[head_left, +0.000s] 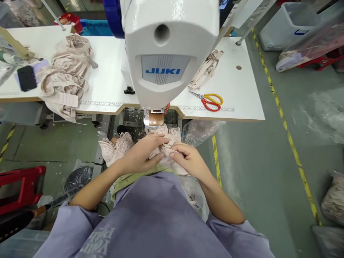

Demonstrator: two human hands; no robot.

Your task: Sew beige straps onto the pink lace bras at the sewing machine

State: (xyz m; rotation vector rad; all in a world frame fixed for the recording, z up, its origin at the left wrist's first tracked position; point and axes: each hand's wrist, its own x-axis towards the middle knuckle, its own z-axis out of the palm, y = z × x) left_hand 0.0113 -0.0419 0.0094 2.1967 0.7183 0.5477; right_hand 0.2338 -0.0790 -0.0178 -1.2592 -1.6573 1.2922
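A beige lace bra lies in my lap, right below the sewing machine's head. My right hand pinches an edge of it between thumb and fingers. Over the same bra rests my left hand, its fingers stretched out and its thumb apart, with fabric showing in the gap. Both hands nearly meet at the fabric. More lace cups hang to the left, beside my left wrist. The undersides of the fingers are hidden.
On the white table lie red-and-yellow scissors, beige straps, a pile of beige garments and a black phone. A red stool stands at left. Yellow-black tape marks the floor at right.
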